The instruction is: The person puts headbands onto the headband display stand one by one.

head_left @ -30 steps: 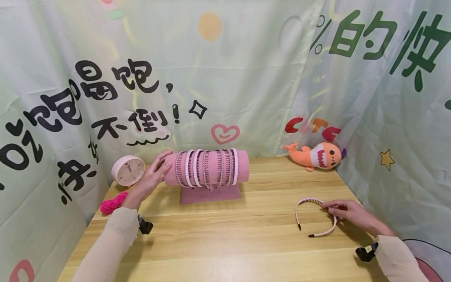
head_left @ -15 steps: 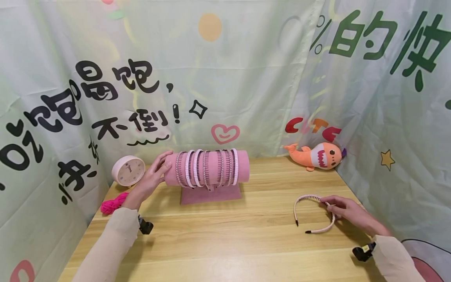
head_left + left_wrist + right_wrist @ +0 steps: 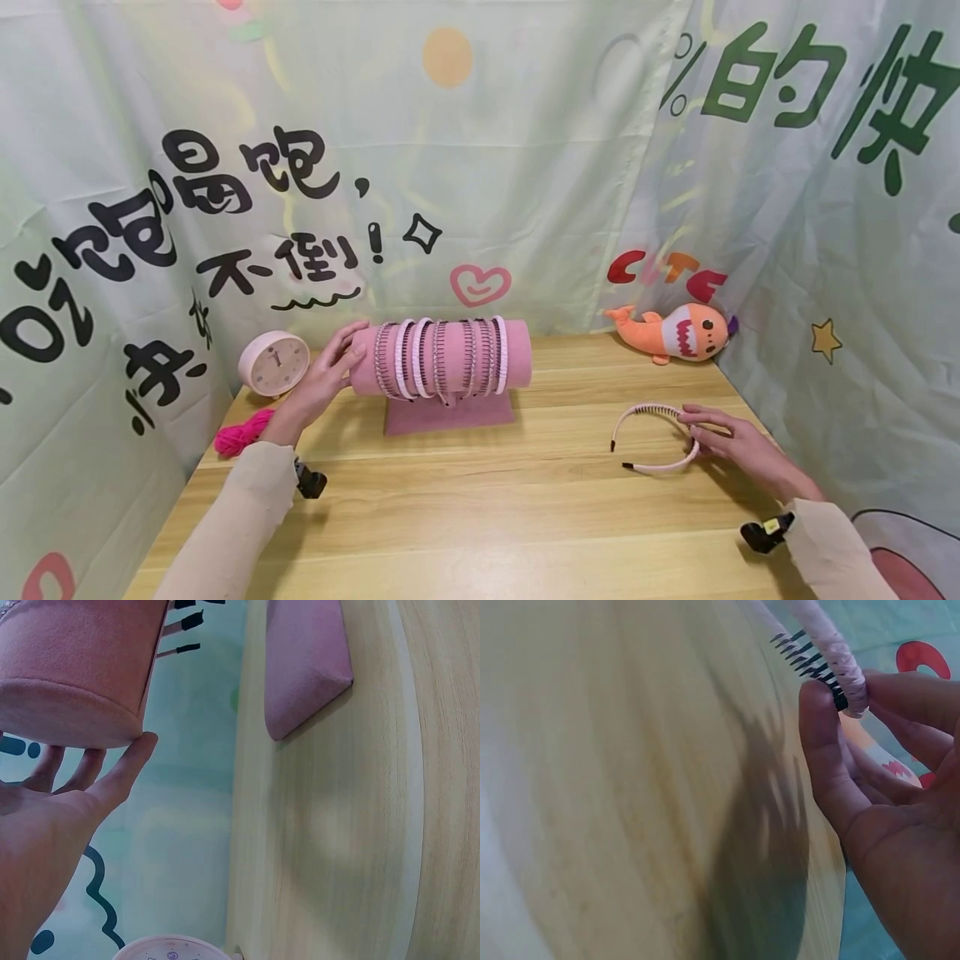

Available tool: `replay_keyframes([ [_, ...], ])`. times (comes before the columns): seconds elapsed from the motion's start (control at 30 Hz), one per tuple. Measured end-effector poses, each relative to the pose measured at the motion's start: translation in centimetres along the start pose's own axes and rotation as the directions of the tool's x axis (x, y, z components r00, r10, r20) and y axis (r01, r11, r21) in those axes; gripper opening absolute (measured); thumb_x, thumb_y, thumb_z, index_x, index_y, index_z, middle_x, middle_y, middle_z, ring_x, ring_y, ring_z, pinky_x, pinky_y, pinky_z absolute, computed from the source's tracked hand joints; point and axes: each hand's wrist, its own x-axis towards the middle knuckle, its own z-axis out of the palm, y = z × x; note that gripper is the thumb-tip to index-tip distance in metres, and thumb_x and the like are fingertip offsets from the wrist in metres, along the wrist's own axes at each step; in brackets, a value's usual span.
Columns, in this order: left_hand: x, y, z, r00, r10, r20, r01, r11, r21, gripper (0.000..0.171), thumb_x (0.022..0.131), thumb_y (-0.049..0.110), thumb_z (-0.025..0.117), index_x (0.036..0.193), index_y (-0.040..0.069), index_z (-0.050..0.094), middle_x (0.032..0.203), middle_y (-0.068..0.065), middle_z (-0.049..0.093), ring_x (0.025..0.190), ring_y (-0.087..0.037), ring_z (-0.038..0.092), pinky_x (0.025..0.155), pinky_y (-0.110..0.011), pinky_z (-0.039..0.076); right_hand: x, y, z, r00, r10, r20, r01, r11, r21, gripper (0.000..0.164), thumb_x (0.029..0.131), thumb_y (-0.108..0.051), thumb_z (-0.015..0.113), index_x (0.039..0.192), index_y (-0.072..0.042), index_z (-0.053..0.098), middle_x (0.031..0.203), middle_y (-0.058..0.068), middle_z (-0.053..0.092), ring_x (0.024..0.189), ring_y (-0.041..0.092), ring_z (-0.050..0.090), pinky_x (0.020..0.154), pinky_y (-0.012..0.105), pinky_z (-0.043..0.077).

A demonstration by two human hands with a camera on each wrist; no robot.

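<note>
A pink velvet roll display stand [image 3: 453, 358] carries several headbands [image 3: 502, 358], side by side around its roll. My left hand [image 3: 322, 383] rests against the roll's left end, its fingers spread over the end and its thumb at the edge. In the left wrist view, dark headband tips [image 3: 193, 621] stick out past the roll [image 3: 82, 652]. On the right, my right hand [image 3: 738, 446] pinches a pale pink headband [image 3: 654, 408] between thumb and fingers. Dark comb teeth line its inner side [image 3: 844, 664], and its two dark-tipped ends point left, raised above the tabletop.
A round pink clock [image 3: 274, 363] and a bright pink yarn bundle [image 3: 238, 435] lie by my left forearm. An orange plush toy [image 3: 675, 331] is at the back right of the wooden table [image 3: 480, 517]. Printed cloth [image 3: 525, 167] hangs behind and at both sides.
My right hand has carried the headband a little left and away from me, towards the back of the table. My left hand and the display stand have stayed put.
</note>
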Motion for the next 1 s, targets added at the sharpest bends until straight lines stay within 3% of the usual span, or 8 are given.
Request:
replay_keyframes([
  [0.17, 0.1, -0.1, 0.0, 1.0, 0.0, 0.002, 0.0, 1.0, 0.001, 0.059, 0.119, 0.038, 0.044, 0.173, 0.026, 0.024, 0.176, -0.014, 0.025, 0.138, -0.013, 0.05, 0.101, -0.023, 0.055, 0.4, -0.2, 0.2, 0.999, 0.054, 0.009, -0.054, 0.995, 0.078, 0.054, 0.114, -0.024, 0.062, 0.156, 0.009, 0.051, 0.132, -0.019, 0.068, 0.11, 0.001, 0.068, 0.092, 0.023, 0.063],
  [0.3, 0.1, -0.1, 0.0, 1.0, -0.001, 0.002, 0.001, 1.0, -0.006, 0.059, 0.119, 0.037, 0.043, 0.173, 0.026, 0.024, 0.176, -0.014, 0.025, 0.139, -0.013, 0.048, 0.102, -0.023, 0.055, 0.8, -0.1, 0.3, 1.0, -0.012, 0.027, 0.007, 0.987, 0.159, 0.049, 0.114, -0.018, 0.059, 0.155, 0.008, 0.051, 0.132, -0.017, 0.074, 0.115, 0.003, 0.07, 0.093, 0.023, 0.063],
  [0.4, 0.1, 0.0, 0.0, 1.0, 0.001, 0.0, -0.001, 1.0, -0.014, 0.058, 0.119, 0.037, 0.043, 0.173, 0.025, 0.024, 0.176, -0.015, 0.024, 0.139, -0.012, 0.047, 0.102, -0.023, 0.054, 1.1, -0.5, 0.4, 0.996, -0.07, 0.045, 0.059, 0.975, 0.212, 0.039, 0.115, -0.013, 0.057, 0.151, -0.002, 0.058, 0.133, -0.013, 0.074, 0.115, 0.006, 0.071, 0.093, 0.023, 0.063],
  [0.53, 0.1, -0.1, 0.0, 1.0, 0.001, 0.001, -0.001, 1.0, -0.017, 0.059, 0.119, 0.037, 0.044, 0.173, 0.025, 0.024, 0.176, -0.015, 0.024, 0.139, -0.013, 0.048, 0.102, -0.023, 0.055, 1.8, -1.5, 0.8, 0.996, -0.079, 0.052, 0.065, 0.972, 0.227, 0.032, 0.115, -0.014, 0.056, 0.146, -0.016, 0.063, 0.133, -0.012, 0.073, 0.113, 0.01, 0.071, 0.093, 0.025, 0.063],
  [0.77, 0.1, -0.3, 0.0, 1.0, -0.002, 0.002, 0.002, 1.0, -0.01, 0.058, 0.119, 0.038, 0.044, 0.173, 0.026, 0.025, 0.176, -0.014, 0.025, 0.139, -0.013, 0.049, 0.102, -0.024, 0.055, 3.4, -3.5, 1.8, 0.989, -0.121, 0.084, 0.094, 0.96, 0.265, 0.041, 0.116, -0.012, 0.052, 0.157, -0.012, 0.053, 0.141, -0.016, 0.067, 0.112, 0.007, 0.068, 0.098, 0.025, 0.062],
  [1.0, 0.1, -0.2, 0.0, 1.0, -0.003, 0.0, 0.003, 1.0, -0.012, 0.059, 0.119, 0.038, 0.044, 0.173, 0.026, 0.024, 0.177, -0.014, 0.024, 0.141, -0.015, 0.047, 0.103, -0.023, 0.054, 5.2, -5.5, 2.7, 0.983, -0.163, 0.081, 0.13, 0.942, 0.31, 0.045, 0.115, -0.011, 0.054, 0.16, -0.007, 0.05, 0.143, -0.015, 0.067, 0.121, 0.001, 0.065, 0.099, 0.026, 0.062],
])
